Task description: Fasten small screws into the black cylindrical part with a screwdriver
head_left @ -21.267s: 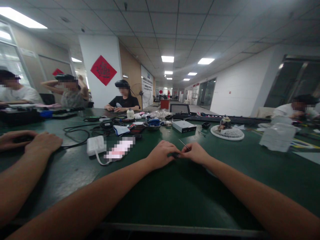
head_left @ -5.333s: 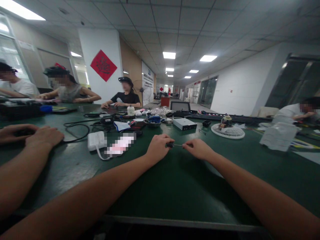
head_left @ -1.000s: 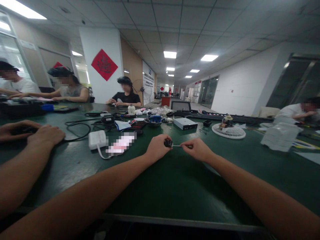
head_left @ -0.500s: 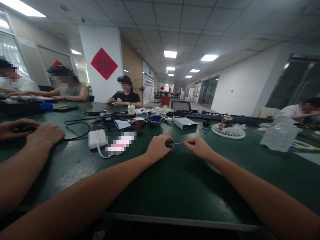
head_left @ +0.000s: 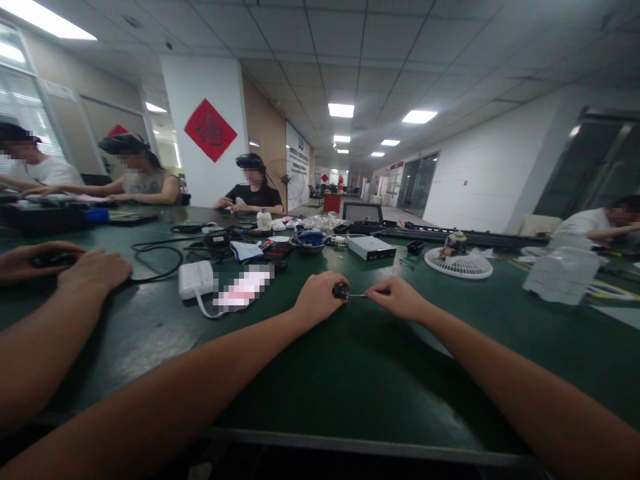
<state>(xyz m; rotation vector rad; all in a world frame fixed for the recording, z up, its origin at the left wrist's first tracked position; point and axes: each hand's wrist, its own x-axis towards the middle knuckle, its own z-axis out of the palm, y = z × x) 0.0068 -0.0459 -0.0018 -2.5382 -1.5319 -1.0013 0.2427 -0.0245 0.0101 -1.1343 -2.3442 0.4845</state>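
Observation:
Over the green table (head_left: 320,373), my left hand (head_left: 320,297) is closed around the dark handle (head_left: 341,291) of what looks like a screwdriver. Its thin metal shaft (head_left: 357,295) points right and ends at the pinched fingertips of my right hand (head_left: 397,298). Most of the handle is hidden in my left fist, and the tip is covered by my right fingers. Behind my hands lies a silver optical drive (head_left: 371,248). A white fan grille with a motor on it (head_left: 459,262) is to the right.
At left, another person's hands (head_left: 95,272) hold a dark object beside a black cable (head_left: 160,275). A white adapter box (head_left: 195,279), a metal bowl (head_left: 307,247) and a clear plastic package (head_left: 563,275) stand about. Several people sit around the table.
The view has shifted very slightly. Both my hands keep their grip, with almost no movement.

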